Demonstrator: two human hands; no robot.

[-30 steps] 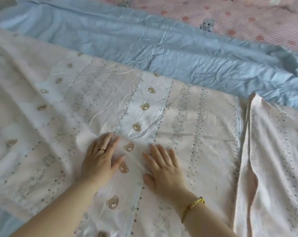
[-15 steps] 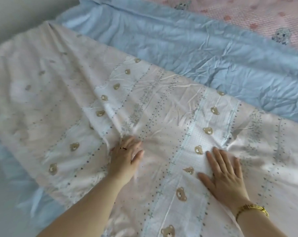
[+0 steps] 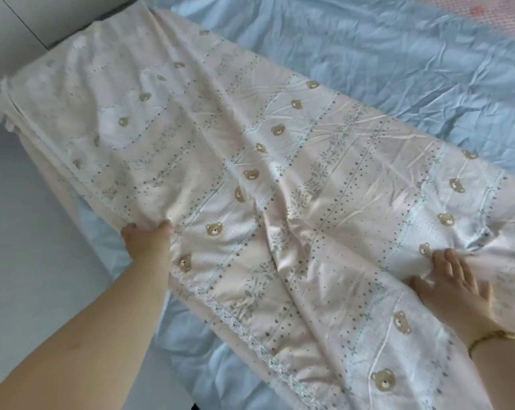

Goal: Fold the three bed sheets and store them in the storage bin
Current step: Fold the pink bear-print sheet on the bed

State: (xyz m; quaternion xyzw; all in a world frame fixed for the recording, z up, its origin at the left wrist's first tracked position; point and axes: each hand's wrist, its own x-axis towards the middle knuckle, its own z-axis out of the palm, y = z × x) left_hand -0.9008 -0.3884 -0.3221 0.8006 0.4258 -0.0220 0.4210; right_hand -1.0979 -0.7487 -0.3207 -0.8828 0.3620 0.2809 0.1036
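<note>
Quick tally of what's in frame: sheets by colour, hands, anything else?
Peach bear-print sheet: 1
Blue sheet: 1
Pink dotted sheet: 1
Hands: 2, left hand and right hand
Gold bracelet: 1
Total: 6

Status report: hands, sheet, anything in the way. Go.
Left hand grips bear-print sheet by its lace edge; right hand flat on it. Sheet wrinkled, spread over blue sheet. Nothing lying on top.
</note>
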